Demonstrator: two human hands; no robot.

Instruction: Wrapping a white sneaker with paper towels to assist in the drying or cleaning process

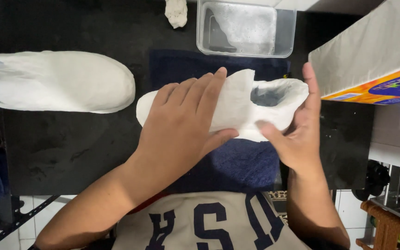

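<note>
A shoe wrapped in white paper (248, 104) lies on its side over a dark blue towel (246, 162) on the black table (61, 148). My left hand (181, 122) rests flat on the shoe's front half, fingers spread over the paper. Around the heel end curls my right hand (297, 127), thumb under and fingers up beside the shoe's opening. A second shoe covered in white paper (61, 81) sits to the left on the table, apart from both hands.
A clear plastic tub with soapy water (246, 28) stands at the back. A crumpled white wad (177, 11) lies beside it. A cardboard box with an orange edge (371, 65) sits at the right. Wooden furniture (385, 222) is at the lower right.
</note>
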